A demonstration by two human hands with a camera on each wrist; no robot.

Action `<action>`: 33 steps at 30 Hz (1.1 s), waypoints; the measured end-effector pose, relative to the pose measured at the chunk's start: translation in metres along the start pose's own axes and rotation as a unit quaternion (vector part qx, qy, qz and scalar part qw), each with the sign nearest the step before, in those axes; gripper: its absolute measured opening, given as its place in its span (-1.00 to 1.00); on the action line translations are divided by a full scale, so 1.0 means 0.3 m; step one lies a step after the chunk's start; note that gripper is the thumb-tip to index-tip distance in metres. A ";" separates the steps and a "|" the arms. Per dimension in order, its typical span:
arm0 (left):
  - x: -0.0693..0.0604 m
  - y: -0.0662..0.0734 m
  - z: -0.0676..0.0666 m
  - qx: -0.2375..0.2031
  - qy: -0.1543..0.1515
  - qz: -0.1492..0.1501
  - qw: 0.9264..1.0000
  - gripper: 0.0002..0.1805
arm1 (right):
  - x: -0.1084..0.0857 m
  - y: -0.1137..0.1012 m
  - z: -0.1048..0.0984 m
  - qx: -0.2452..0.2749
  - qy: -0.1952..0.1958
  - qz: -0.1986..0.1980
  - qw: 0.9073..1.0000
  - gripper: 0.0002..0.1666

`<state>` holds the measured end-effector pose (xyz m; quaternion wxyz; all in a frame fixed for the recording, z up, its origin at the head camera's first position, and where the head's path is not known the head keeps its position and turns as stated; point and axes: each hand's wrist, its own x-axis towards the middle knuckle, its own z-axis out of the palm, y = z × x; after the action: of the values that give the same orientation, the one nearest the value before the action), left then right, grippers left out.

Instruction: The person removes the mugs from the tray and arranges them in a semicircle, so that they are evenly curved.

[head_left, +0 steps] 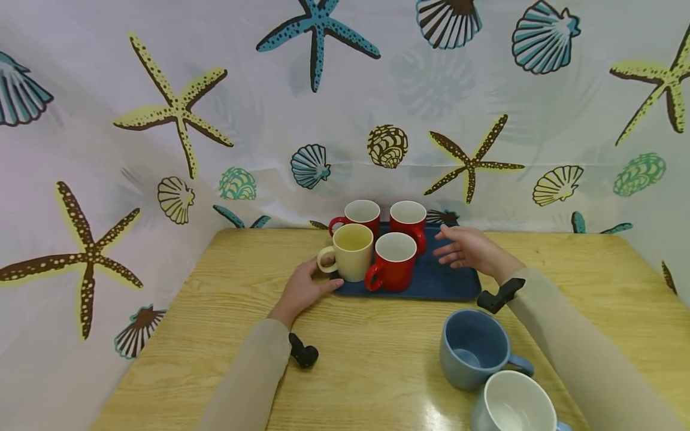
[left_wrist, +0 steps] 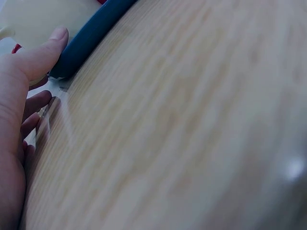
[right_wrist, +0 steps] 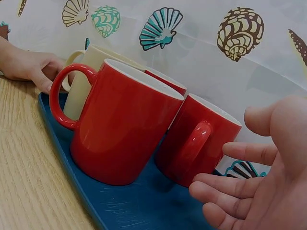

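Observation:
Four-cornered and dark blue, the tray (head_left: 447, 281) lies at the table's back edge. On it stand a cream mug (head_left: 353, 257), a red mug with white inside (head_left: 396, 272) in front, and two more red mugs behind. My left hand (head_left: 304, 290) is at the tray's left front corner, beside the cream mug's handle. Its thumb (left_wrist: 48, 50) touches the tray rim in the left wrist view, the other fingers loosely bent lower down. My right hand (head_left: 469, 248) hovers by the tray's right end, fingers relaxed and apart, holding nothing, near the rear red mug (right_wrist: 189, 148).
A blue mug (head_left: 466, 365) stands on the wooden table (head_left: 366, 353), in front of the tray and near my right forearm. Nearer still is a pale mug (head_left: 517, 401), cut off by the frame. Behind the table hangs a cloth (head_left: 350, 126) printed with shells and starfish.

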<state>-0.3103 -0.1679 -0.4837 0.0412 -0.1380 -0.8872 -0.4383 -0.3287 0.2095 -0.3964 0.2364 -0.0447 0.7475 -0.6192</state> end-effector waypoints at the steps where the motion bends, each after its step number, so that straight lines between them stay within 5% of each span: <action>1: 0.001 -0.002 0.000 0.000 -0.002 0.000 1.000 -0.38 | 0.005 0.004 0.003 0.001 0.003 0.003 1.000 -0.23; 33: 0.009 -0.009 -0.002 0.003 0.005 0.001 1.000 -0.37 | 0.122 0.008 0.061 0.036 -0.043 0.078 0.995 -0.34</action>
<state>-0.3136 -0.1694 -0.4849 0.0462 -0.1369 -0.8880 -0.4365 -0.3531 0.1804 -0.4119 0.3175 -0.0044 0.7148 -0.6231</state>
